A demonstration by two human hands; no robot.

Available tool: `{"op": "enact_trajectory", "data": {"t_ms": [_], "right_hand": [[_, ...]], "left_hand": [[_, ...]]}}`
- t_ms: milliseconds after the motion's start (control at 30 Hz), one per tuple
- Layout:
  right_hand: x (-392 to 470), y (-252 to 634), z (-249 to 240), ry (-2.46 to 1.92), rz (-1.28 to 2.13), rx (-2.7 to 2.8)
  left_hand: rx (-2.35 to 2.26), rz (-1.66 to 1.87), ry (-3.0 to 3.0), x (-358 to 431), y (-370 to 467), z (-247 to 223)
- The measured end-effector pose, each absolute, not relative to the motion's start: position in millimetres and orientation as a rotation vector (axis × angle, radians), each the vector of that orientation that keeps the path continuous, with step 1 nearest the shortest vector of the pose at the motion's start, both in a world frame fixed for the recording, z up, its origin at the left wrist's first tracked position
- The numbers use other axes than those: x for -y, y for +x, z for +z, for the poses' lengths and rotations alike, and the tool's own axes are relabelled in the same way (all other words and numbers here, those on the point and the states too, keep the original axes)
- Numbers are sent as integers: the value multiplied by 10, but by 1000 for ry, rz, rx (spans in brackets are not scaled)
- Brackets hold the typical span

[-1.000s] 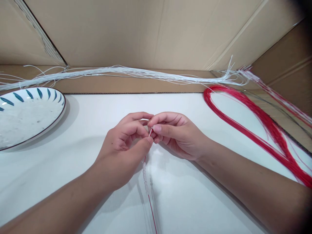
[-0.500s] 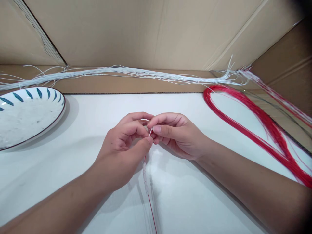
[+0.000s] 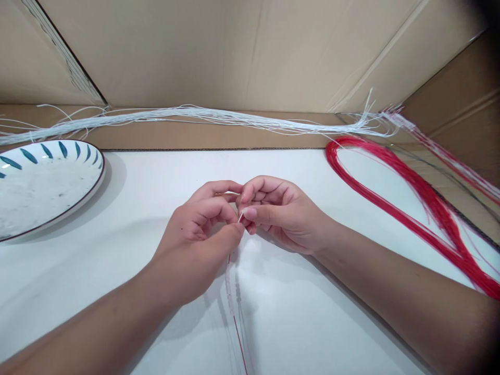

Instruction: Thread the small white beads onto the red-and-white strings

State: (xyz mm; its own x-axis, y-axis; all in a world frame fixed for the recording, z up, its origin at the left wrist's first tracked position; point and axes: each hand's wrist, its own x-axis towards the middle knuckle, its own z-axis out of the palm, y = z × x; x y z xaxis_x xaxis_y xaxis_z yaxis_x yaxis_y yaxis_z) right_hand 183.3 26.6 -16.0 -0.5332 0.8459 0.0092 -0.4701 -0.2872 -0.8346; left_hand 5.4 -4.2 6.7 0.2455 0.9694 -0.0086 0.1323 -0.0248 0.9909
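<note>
My left hand (image 3: 203, 234) pinches a thin red cord (image 3: 240, 344) between thumb and index finger near the middle of the view. From the pinch the cord hangs toward the bottom edge, with a stretch of small clear, pale pieces (image 3: 229, 291) around it. A short white strand end (image 3: 240, 216) sticks up beyond my left thumb. My right hand (image 3: 279, 211) touches my left fingertips and has its thumb and fingers closed on the strand end; the exact contact is partly hidden by the fingers.
An oval plate (image 3: 50, 182) with blue-green leaf marks holds clear, pale bits at the left. White strands (image 3: 219, 115) lie along the cardboard at the back. A red cord bundle (image 3: 394, 208) loops at the right, near red-and-white strands (image 3: 449, 148).
My right index finger has lifted and shifted slightly right, and its fingers have moved a little. The hanging cord with the pale pieces has swung slightly left.
</note>
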Motion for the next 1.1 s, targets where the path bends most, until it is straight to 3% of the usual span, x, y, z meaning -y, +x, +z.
{"op": "enact_trajectory", "data": {"t_ms": [1100], "right_hand": [[-314,1861,-219,-539,1893,1008]], "left_hand": [[-1258,887,1323,62,115,155]]}}
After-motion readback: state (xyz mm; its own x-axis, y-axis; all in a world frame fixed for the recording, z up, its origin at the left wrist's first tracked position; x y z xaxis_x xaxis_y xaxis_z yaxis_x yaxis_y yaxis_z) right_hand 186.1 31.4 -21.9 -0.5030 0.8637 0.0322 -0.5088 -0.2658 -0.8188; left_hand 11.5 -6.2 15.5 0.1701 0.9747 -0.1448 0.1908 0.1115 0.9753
